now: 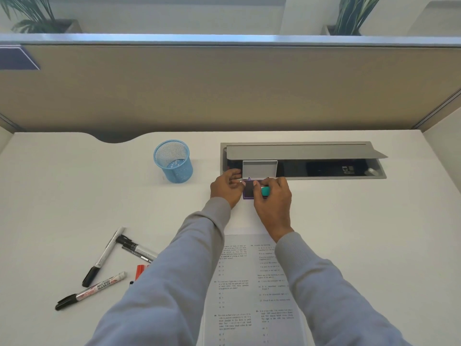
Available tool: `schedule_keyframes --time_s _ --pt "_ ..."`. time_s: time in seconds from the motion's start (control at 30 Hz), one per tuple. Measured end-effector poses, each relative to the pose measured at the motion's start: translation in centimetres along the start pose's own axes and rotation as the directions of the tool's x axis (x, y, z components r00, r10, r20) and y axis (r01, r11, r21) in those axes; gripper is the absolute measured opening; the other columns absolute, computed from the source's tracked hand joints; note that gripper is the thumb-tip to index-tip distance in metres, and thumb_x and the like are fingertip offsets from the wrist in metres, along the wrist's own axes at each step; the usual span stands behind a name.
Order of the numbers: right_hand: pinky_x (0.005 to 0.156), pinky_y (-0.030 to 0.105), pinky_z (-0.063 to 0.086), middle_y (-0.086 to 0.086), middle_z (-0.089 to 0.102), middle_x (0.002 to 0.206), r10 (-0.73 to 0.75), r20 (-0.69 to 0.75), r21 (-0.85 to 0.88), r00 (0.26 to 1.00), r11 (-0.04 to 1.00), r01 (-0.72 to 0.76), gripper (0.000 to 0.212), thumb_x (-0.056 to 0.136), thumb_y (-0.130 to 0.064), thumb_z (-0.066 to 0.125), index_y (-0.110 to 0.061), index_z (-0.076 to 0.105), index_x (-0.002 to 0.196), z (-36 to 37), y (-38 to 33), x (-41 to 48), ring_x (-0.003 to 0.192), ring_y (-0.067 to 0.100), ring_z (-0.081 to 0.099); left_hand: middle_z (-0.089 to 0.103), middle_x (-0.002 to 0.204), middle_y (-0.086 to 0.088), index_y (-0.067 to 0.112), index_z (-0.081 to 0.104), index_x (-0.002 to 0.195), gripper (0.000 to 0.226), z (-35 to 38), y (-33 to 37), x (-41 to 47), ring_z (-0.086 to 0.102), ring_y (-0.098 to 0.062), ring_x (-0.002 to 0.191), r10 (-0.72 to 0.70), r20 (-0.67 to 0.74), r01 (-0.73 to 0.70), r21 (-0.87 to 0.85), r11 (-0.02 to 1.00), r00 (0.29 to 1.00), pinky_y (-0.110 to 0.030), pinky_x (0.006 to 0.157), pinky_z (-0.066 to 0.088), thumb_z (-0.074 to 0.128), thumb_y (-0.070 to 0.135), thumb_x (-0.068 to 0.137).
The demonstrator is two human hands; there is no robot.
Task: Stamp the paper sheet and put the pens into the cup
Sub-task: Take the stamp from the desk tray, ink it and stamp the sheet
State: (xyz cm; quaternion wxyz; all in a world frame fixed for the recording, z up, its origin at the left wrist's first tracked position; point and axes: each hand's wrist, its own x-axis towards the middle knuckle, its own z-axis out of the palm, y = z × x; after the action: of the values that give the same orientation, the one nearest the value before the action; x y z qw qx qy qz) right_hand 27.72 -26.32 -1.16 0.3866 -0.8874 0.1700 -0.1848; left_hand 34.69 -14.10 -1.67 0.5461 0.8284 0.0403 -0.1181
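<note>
White tabletop [74,186], smooth, bare at 3 o'clock. Both hands work the purple ink pad [247,190], lid up: left hand [225,187] pinches its edge, right hand [272,196] clamps teal stamp [265,191]. Mesh cup [173,161] at 10; markers [107,255] at 8; paper sheet [254,290] at 6.

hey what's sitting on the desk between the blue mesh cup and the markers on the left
Nothing: in the head view, the white desk is bare between the blue mesh cup and the markers.

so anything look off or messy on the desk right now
Only the markers stand out: they lie scattered at crossed angles on the desk's left, none in the blue mesh cup. The paper sheet lies flat; nothing looks spilled or damaged.
</note>
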Motion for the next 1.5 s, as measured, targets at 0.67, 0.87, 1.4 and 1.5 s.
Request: schedule_keyframes --time_s 0.67,0.87,1.4,1.5 --pt "0.068 0.034 0.061 0.009 0.071 0.089 0.019 -0.042 -0.039 0.999 0.999 -0.021 0.028 0.096 -0.038 0.068 -0.011 0.065 0.102 -0.7 -1.5 0.9 0.078 0.023 0.068 0.073 0.113 0.000 0.021 0.066 0.124 0.037 0.2 -0.4 0.3 0.065 -0.008 0.091 -0.005 -0.012 0.006 0.013 1.000 1.000 -0.006 0.080 0.046 0.070 0.016 0.088" --pt "0.070 0.031 0.058 0.013 0.073 0.095 0.018 -0.003 -0.111 1.000 0.994 -0.018 0.027 0.098 -0.034 0.065 -0.008 0.065 0.106 -0.4 -1.7 0.7 0.083 0.026 0.069 0.072 0.116 0.001 0.021 0.066 0.125 0.037 0.3 -0.6 0.4 0.065 -0.007 0.091 -0.006 -0.014 0.006 -0.003 1.000 1.000 -0.014 0.089 0.048 0.070 0.016 0.088" --pt "0.074 0.045 0.060 0.017 0.071 0.093 0.009 0.029 -0.162 1.000 0.987 -0.004 0.024 0.099 -0.028 0.064 -0.003 0.063 0.102 -0.4 -2.7 1.0 0.082 0.031 0.068 0.067 0.097 0.014 0.026 0.068 0.123 0.033 0.8 0.0 0.8 0.057 0.011 0.074 -0.021 -0.055 0.019 -0.047 0.999 0.998 0.004 0.064 0.040 0.070 0.029 0.090" --pt "0.075 0.042 0.061 0.016 0.072 0.096 0.045 0.044 -0.152 0.998 0.988 -0.038 0.027 0.100 -0.030 0.063 -0.004 0.064 0.105 -0.6 -2.7 1.3 0.085 0.030 0.069 0.071 0.105 0.010 0.025 0.068 0.124 0.033 0.8 0.0 0.9 0.056 0.005 0.079 -0.026 -0.067 0.023 -0.042 0.999 0.997 0.002 0.066 0.039 0.069 0.030 0.091"
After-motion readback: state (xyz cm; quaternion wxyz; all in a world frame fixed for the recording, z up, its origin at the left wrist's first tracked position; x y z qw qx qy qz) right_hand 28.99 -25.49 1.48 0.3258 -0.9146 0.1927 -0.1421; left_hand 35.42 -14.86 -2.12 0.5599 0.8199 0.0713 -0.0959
